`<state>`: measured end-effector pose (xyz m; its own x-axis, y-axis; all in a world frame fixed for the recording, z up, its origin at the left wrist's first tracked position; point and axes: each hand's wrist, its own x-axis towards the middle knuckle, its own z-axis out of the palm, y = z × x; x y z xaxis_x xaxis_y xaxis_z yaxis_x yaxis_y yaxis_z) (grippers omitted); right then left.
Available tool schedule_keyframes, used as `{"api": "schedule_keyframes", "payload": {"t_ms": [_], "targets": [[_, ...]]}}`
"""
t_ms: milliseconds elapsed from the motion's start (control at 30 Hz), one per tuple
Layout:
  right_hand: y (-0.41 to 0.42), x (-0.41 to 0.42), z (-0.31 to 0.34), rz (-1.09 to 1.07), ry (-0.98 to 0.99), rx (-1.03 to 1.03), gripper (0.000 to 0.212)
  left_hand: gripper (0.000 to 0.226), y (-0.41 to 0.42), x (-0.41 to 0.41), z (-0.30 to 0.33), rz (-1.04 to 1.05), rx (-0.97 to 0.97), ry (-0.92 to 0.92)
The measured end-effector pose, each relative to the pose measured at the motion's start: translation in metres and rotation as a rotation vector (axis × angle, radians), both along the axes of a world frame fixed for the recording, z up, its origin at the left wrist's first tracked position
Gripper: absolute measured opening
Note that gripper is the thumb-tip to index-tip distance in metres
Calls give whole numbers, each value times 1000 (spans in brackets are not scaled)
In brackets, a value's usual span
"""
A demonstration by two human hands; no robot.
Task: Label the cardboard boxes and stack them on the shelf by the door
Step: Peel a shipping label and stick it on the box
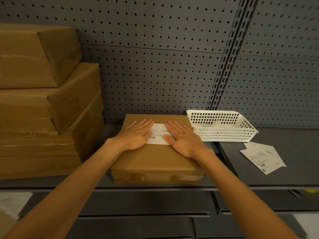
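A brown cardboard box (155,157) sits on the dark shelf (276,176) in the middle of the view. A white label (159,133) with a barcode lies on its top. My left hand (136,135) lies flat on the label's left end, fingers straight. My right hand (183,138) presses flat on the label's right end. To the left stands a stack of three brown cardboard boxes (43,109), taped shut.
A white plastic basket (222,133) stands right of the box, against the grey pegboard wall (164,66). Loose label sheets (262,157) lie on the shelf further right. Lower shelf edges run below the front.
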<state>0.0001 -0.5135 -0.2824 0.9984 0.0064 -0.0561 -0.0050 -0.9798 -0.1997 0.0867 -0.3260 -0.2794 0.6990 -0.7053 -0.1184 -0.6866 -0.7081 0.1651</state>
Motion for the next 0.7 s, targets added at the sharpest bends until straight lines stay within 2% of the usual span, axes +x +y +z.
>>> {"api": "schedule_keyframes", "payload": {"t_ms": [233, 433, 567, 700], "targets": [[1, -1, 1, 3, 4, -9, 61, 54, 18, -43, 0, -112, 15, 22], [11, 1, 7, -11, 29, -46, 62, 52, 20, -52, 2, -94, -12, 9], [33, 0, 5, 90, 36, -30, 60, 53, 21, -53, 3, -82, -32, 27], [16, 1, 7, 107, 67, -45, 60, 53, 23, -54, 4, -78, -24, 28]]}}
